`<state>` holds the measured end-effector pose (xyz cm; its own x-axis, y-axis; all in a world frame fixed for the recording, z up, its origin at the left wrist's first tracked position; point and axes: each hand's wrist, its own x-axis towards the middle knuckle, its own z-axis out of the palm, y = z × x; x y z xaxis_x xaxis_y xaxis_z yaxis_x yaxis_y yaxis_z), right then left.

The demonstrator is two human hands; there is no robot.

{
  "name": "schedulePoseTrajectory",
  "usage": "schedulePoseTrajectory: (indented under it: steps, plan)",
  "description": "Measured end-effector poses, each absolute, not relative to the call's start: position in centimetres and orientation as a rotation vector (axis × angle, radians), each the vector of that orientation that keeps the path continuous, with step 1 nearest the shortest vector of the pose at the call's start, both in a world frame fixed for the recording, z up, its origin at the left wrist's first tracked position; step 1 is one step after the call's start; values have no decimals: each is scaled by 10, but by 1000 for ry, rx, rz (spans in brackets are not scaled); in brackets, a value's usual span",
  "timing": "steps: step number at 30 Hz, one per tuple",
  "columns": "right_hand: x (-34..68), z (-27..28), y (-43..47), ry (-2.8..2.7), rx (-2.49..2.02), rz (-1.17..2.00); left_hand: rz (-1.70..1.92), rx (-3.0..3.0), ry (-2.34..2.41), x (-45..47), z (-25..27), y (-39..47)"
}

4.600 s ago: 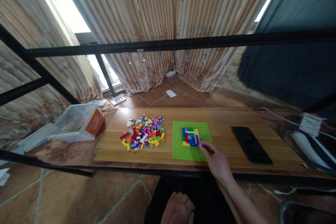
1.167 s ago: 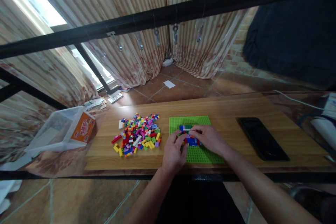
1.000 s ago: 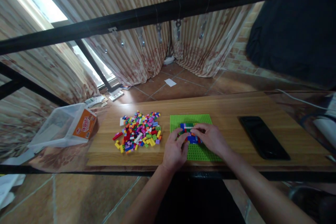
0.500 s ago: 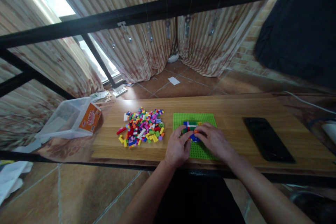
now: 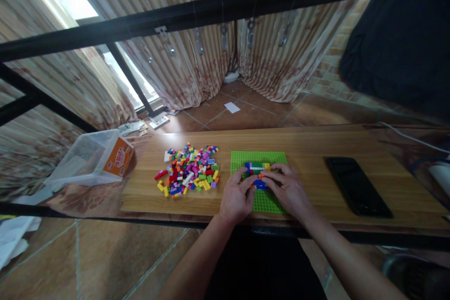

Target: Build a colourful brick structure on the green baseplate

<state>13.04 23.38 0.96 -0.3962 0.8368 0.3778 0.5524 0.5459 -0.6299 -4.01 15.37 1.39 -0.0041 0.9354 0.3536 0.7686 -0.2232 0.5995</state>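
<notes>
A green studded baseplate (image 5: 258, 155) lies on the wooden tabletop with a small build of coloured toy bricks (image 5: 258, 168) on it, showing blue, white, green, yellow and red. My left hand (image 5: 237, 197) is closed around the build's left side, thumb and fingers bent against it. From the right, my right hand (image 5: 290, 191) grips the opposite side, its thumb by a small orange brick (image 5: 260, 176) and its fingers at the far edge. Blue bricks (image 5: 260, 184) show below the fingertips. The fingers partly cover the build.
Left of the baseplate spreads a pile of loose toy bricks (image 5: 191, 171). A clear plastic bin (image 5: 82, 159) with an orange label stands beyond the board's left end. At right lies a black phone (image 5: 356, 187). A dark metal rail (image 5: 211, 11) crosses above, before curtains.
My right hand's fingers have spread slightly and shifted toward the far side of the build. My left hand stays almost in place. The whole view has shifted a little.
</notes>
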Motion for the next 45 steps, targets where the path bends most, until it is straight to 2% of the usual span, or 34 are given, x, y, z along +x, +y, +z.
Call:
schedulePoseTrajectory:
  steps: [10,13,21,31,45]
  plan:
    - [131,25,233,-2350,-1112,255,984,2073,1800,-40,14,153]
    - [130,27,233,-2345,-1110,298,973,2077,1805,-40,14,153]
    - [120,16,238,-2001,-1247,674,990,2063,1809,-40,15,153]
    - [113,21,244,-2111,-1270,589,959,2080,1803,-40,13,153]
    - [129,17,240,-2199,-1059,655,954,2133,1785,-41,15,154]
